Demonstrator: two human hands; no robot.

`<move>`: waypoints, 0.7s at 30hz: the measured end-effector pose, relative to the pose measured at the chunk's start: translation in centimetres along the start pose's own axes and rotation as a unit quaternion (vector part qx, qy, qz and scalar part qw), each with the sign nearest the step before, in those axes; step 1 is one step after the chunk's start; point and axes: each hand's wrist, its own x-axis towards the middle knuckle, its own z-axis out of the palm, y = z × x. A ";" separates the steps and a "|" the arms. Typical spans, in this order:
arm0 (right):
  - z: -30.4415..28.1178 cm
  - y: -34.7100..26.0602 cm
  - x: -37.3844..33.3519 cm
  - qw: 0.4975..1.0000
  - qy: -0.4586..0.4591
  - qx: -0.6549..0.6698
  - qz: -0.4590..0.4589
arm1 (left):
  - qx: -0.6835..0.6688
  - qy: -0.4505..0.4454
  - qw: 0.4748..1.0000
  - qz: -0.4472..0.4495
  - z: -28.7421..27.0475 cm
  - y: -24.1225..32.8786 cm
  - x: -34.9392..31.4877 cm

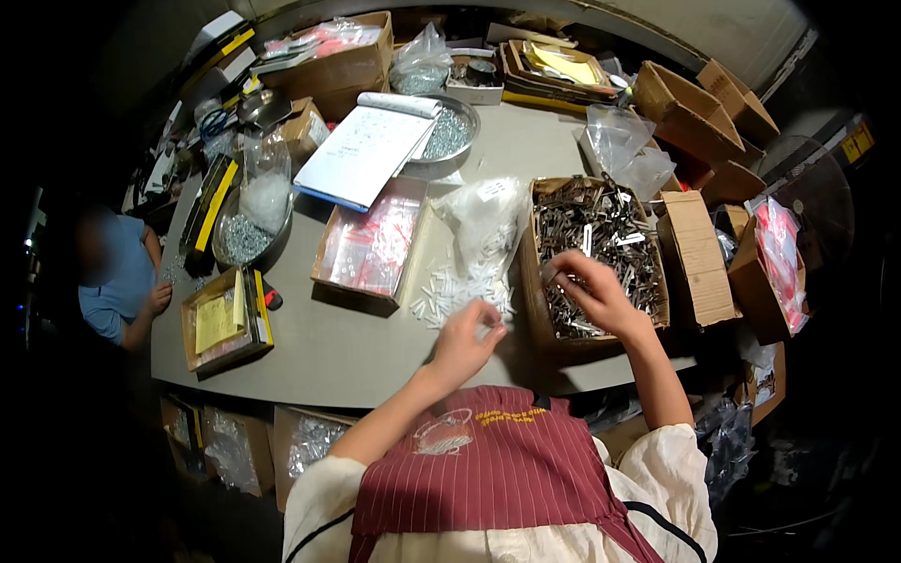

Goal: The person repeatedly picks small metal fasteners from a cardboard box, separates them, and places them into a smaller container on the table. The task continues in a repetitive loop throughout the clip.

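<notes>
My left hand point(467, 338) is just above the table at the near edge of a pile of small white plastic pieces point(450, 293). Its fingers curl toward the thumb; whatever they hold, if anything, is too small to make out. Behind the pile, a clear plastic bag point(483, 220) holds more of these pieces. Over an open cardboard box point(537, 324) of dark, flat metal parts point(587, 211), my right hand point(596, 296) pinches what looks like a dark metal part at its fingertips. A few white pieces lie among the metal parts.
A box of red-edged plastic packets point(361, 267) stands left, with a notepad point(361, 150) resting over it. Bowls of small metal hardware point(449, 131) stand behind and left. Another person point(120, 277) is at the left table edge. Open cartons point(699, 258) crowd the right side.
</notes>
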 end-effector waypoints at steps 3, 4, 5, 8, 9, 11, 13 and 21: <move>1.5 -4.0 -0.4 0.977 -0.131 -0.141 -0.090 | -0.043 -0.030 0.999 0.013 0.3 3.0 1.5; 2.2 -4.2 -0.3 0.964 -0.138 -0.186 -0.133 | -0.015 -0.022 0.999 0.045 0.6 2.9 1.5; 2.6 -4.3 -0.3 0.959 -0.142 -0.201 -0.140 | 0.014 -0.013 0.997 0.079 0.8 2.7 1.6; 3.5 -4.7 -0.1 0.967 -0.144 -0.182 -0.104 | 0.025 -0.015 0.995 0.093 0.8 2.5 1.2; 3.7 -5.0 0.0 0.972 -0.144 -0.165 -0.083 | -0.007 -0.022 0.997 0.069 0.8 2.5 1.0; 3.9 -6.5 0.6 0.984 -0.109 -0.107 -0.087 | -0.075 -0.022 0.996 0.032 0.7 2.2 0.5; 3.3 -8.2 1.1 0.993 -0.091 -0.024 -0.064 | -0.148 -0.010 0.989 0.008 0.7 1.3 0.1; 4.1 -6.5 1.5 0.963 -0.115 -0.146 -0.195 | -0.240 -0.103 0.965 -0.022 -3.5 2.8 -0.2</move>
